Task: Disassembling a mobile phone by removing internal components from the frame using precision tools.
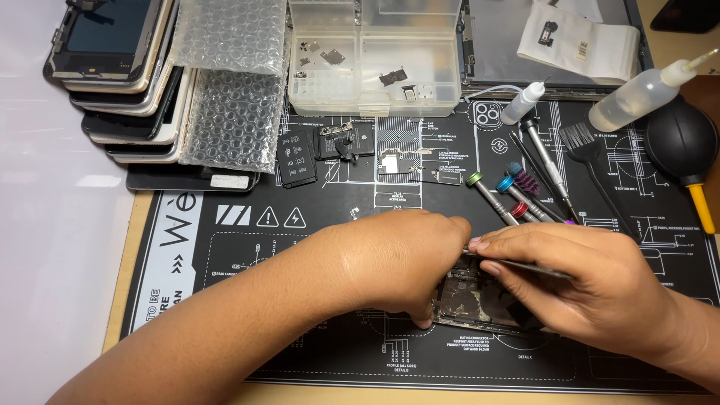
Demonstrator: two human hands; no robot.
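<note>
My right hand (592, 289) pinches thin metal tweezers (517, 263) between thumb and fingers, while my left hand (401, 262) is curled down with its fingertips pressed on the edge of the opened dark phone body (480, 304), which lies on the black printed repair mat (300, 225) between and partly under both hands. Just beyond stand colour-capped metal screwdrivers (499, 199), a black brush (589, 154) and small dark phone parts (322, 150). Farthest off are a clear plastic parts box (375, 75), bubble wrap (232, 82), stacked phone screens (120, 75), two squeeze bottles (645, 90) and a black rubber air blower (682, 142).
</note>
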